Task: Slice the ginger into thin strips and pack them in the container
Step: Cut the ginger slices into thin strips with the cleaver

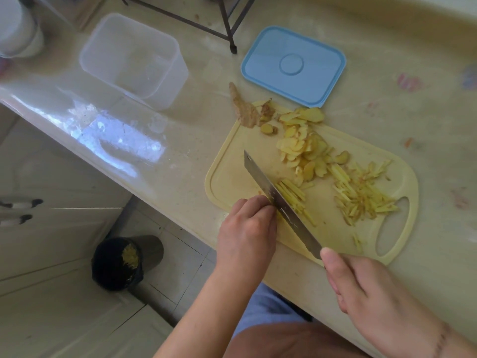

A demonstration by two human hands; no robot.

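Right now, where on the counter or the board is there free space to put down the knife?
The counter is bare between the clear container and the cutting board, and right of the blue lid. The board's left part, beyond the knife, is also bare. Its middle and right are crowded with ginger slices and ginger strips.

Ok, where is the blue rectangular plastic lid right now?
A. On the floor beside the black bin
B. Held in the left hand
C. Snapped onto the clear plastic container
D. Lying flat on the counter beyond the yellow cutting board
D: the blue rectangular plastic lid lies flat on the counter, just past the far edge of the yellow cutting board; the clear plastic container stands open and apart.
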